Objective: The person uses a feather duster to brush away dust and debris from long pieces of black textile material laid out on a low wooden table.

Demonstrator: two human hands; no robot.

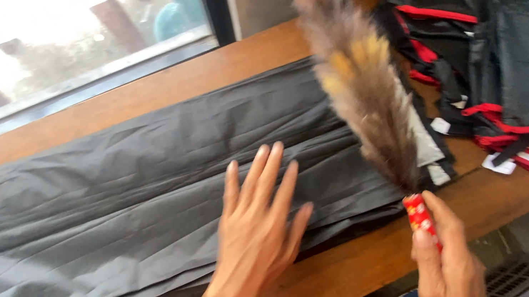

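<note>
At the far left, one long stack of dark grey folded sheets [108, 205] lies lengthwise on the wooden tabletop [345, 275], filling most of it; the layers show at its front edge, though how many there are cannot be counted from here. Behind it runs one window [43, 42], bright with daylight. The left hand [258, 233] lies flat near the stack's right end, its grip released, all five fingers spread, palm down on the grey material. Just to its right, the right hand [444, 262] is clenched around the red handle [419, 214] of one feather duster [361, 80], holding it upright. The duster's brown plume with yellow patches rises over the stack's right end and looks blurred, so whether it touches the sheets is hard to say. At the far right, one loose pile of black fabric pieces with red trim [518, 67] covers the tabletop's end and hangs over its edge.
</note>
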